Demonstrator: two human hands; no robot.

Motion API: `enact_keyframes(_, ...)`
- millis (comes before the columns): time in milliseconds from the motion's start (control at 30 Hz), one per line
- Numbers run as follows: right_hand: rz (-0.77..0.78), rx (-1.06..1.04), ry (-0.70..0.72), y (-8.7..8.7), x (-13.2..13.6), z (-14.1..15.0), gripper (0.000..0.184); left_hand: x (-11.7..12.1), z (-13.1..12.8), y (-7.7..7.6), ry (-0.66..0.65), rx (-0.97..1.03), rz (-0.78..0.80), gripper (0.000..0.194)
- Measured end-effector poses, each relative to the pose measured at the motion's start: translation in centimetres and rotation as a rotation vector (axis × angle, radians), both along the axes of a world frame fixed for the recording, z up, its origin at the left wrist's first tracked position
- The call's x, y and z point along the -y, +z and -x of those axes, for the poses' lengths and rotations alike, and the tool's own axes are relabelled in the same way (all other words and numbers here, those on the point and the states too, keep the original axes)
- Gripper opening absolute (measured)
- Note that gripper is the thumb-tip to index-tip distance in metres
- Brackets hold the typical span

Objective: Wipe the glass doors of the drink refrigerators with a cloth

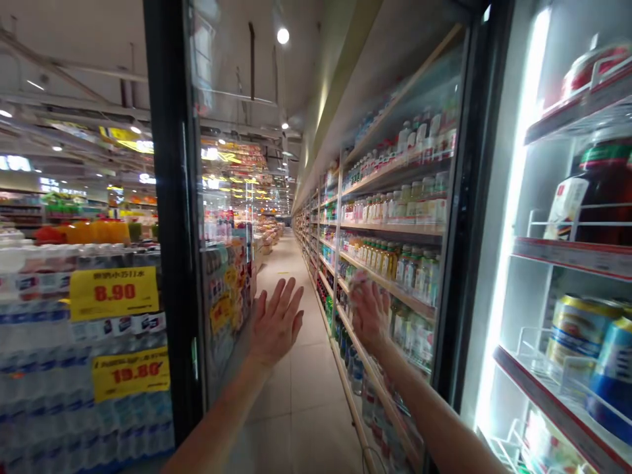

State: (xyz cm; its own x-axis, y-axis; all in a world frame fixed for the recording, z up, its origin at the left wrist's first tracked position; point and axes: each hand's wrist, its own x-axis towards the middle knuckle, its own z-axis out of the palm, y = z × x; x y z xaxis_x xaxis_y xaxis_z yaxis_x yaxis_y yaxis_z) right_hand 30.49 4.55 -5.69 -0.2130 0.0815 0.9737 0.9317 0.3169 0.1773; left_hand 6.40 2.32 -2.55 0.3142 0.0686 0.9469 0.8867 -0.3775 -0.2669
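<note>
My left hand (276, 324) is raised with its fingers stretched out and apart, holding nothing. It hovers just right of the open glass fridge door (222, 263), close to the door's edge. My right hand (370, 315) is lifted against the glass front of the neighbouring drinks fridge (444, 217). A small pale crumpled cloth (358, 279) sits at its fingertips, blurred by motion. Behind that glass stand rows of bottled drinks (395, 260).
On the right an open lit fridge (523, 197) holds cans (577, 326) and a dark bottle (605, 191) on wire shelves. At left, stacked water packs carry yellow price tags (113, 293). A tiled aisle (296, 395) runs ahead between long shelves.
</note>
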Motion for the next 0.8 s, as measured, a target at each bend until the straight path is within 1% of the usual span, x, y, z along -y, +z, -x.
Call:
enact_keyframes(33,-0.031,-0.113,-0.037,1.2,-0.4,-1.6,0.055,0.1,0.0,0.0,-0.001,-0.002,-0.007,0.050)
enact_keyframes(67,-0.056,-0.271,-0.077,2.5,-0.8,-3.1,0.054,0.2,0.0,0.1,0.001,-0.001,-0.013,0.050)
enact_keyframes(100,-0.074,-0.417,-0.107,4.0,-1.1,-4.2,0.053,0.2,-0.1,0.1,0.003,0.003,-0.018,0.050)
enact_keyframes(133,-0.091,-0.527,-0.126,5.3,-1.4,-4.6,0.053,0.3,-0.1,0.1,0.005,0.007,-0.019,0.050)
enact_keyframes(167,-0.103,-0.578,-0.132,6.4,-1.4,-4.4,0.053,0.3,-0.1,0.1,0.005,0.010,-0.017,0.050)
enact_keyframes(200,-0.111,-0.552,-0.123,7.2,-1.4,-3.5,0.053,0.3,-0.1,0.1,0.005,0.009,-0.015,0.050)
enact_keyframes(233,-0.110,-0.459,-0.104,7.6,-1.2,-2.1,0.052,0.2,-0.1,0.1,0.004,0.006,-0.013,0.051)
enact_keyframes(267,-0.104,-0.307,-0.074,7.6,-1.0,-0.5,0.052,0.2,0.0,0.1,0.003,0.003,-0.011,0.052)
enact_keyframes(333,-0.070,0.036,-0.001,7.0,-0.7,2.1,0.053,0.0,0.1,0.0,-0.001,0.003,-0.008,0.053)
enact_keyframes(367,-0.064,0.141,0.020,6.5,-0.6,2.6,0.053,0.0,0.1,0.0,-0.006,0.006,-0.007,0.054)
enact_keyframes(400,-0.065,0.173,0.022,6.1,-0.6,2.3,0.052,0.0,0.1,0.0,-0.011,0.009,-0.004,0.055)
enact_keyframes(433,-0.072,0.128,0.002,5.9,-0.7,1.2,0.052,0.1,0.1,0.0,-0.016,0.012,-0.004,0.055)
enact_keyframes(467,-0.083,0.018,-0.033,6.0,-0.9,-0.4,0.051,0.1,0.1,0.0,-0.020,0.013,-0.004,0.055)
enact_keyframes(500,-0.082,-0.137,-0.082,6.2,-1.1,-2.5,0.051,0.2,0.1,0.0,-0.023,0.012,-0.006,0.055)
enact_keyframes(567,-0.068,-0.483,-0.163,7.4,-1.6,-6.4,0.052,0.4,0.0,0.1,-0.024,0.012,-0.007,0.055)
enact_keyframes(600,-0.065,-0.621,-0.185,8.1,-1.8,-7.7,0.052,0.4,-0.1,0.1,-0.022,0.013,-0.008,0.056)
enact_keyframes(633,-0.065,-0.697,-0.189,8.7,-2.0,-8.2,0.052,0.4,-0.1,0.1,-0.019,0.015,-0.010,0.056)
enact_keyframes(667,-0.067,-0.706,-0.178,9.2,-2.0,-8.0,0.052,0.4,-0.1,0.1,-0.017,0.015,-0.012,0.056)
enact_keyframes(700,-0.072,-0.652,-0.159,9.5,-1.9,-7.1,0.051,0.3,-0.1,0.1,-0.014,0.017,-0.011,0.056)
enact_keyframes(733,-0.076,-0.542,-0.133,9.5,-1.7,-5.6,0.051,0.2,-0.1,0.0,-0.013,0.019,-0.011,0.056)
enact_keyframes(800,-0.078,-0.244,-0.073,9.2,-1.4,-2.1,0.049,0.0,0.0,0.0,-0.016,0.010,-0.011,0.056)
